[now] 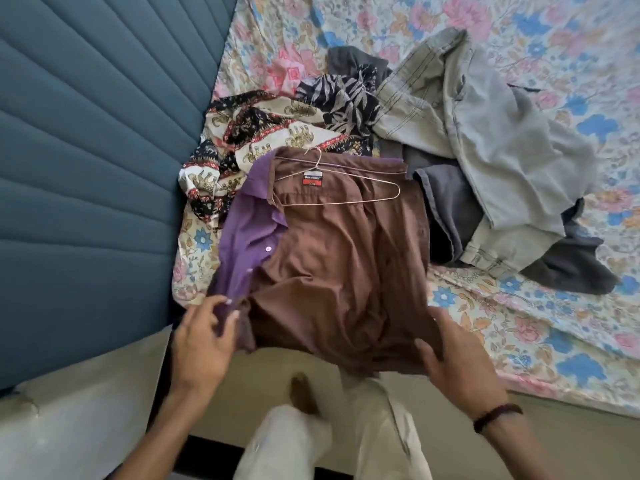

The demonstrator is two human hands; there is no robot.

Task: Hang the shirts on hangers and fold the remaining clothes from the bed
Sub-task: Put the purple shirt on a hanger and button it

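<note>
Left hand pinching purple shirt, right hand gripping brown shirt, hanger inside

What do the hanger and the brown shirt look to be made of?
The hanger looks like thin bare metal wire: slim, pale, with a twisted neck below the hook. The brown shirt seems a light woven fabric, perhaps cotton or a blend: matte, with soft creases and a stitched collar label.

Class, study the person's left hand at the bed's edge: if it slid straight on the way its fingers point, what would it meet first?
The left hand already pinches the purple shirt; continuing up and right, it would probably run into the brown shirt overlapping it, though depth is unclear.
</note>
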